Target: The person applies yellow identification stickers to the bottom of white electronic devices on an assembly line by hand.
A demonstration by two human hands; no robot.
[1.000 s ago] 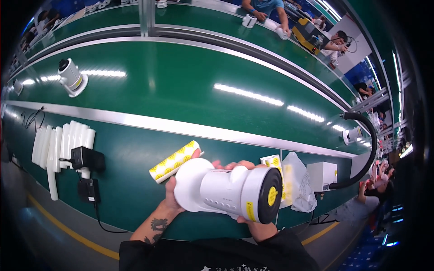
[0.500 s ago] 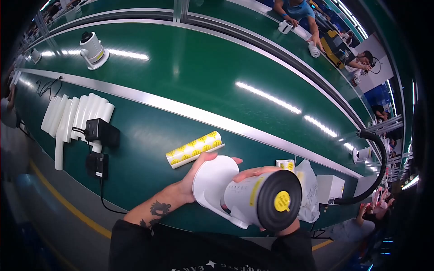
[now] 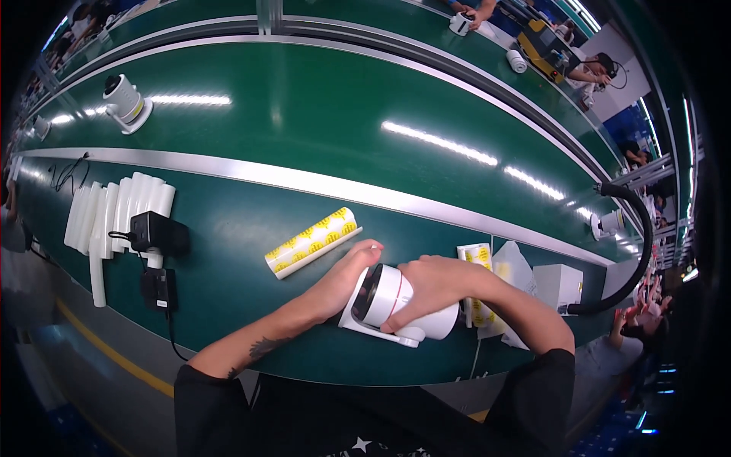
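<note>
A white camera-like device (image 3: pixel 384 298) with a dark round front lies on its side on the green bench, its white base toward me. My right hand (image 3: pixel 430 286) lies over its body and grips it from above. My left hand (image 3: pixel 346 274) touches its dark front end, fingers stretched toward the bench. Just left of my left hand lies a roll of yellow round stickers (image 3: pixel 311 241).
A second strip of yellow stickers (image 3: pixel 477 259), a clear plastic bag (image 3: pixel 514 268) and a white box (image 3: pixel 558 285) sit to the right. Black power adapters (image 3: pixel 156 232) and white foam pieces (image 3: pixel 103 217) lie left. Another white device (image 3: pixel 124 103) stands on the conveyor (image 3: pixel 320 122). Other people work beyond.
The device was held up in both hands with its dark yellow-stickered end toward me. It now rests on the bench, turned so its dark front faces left.
</note>
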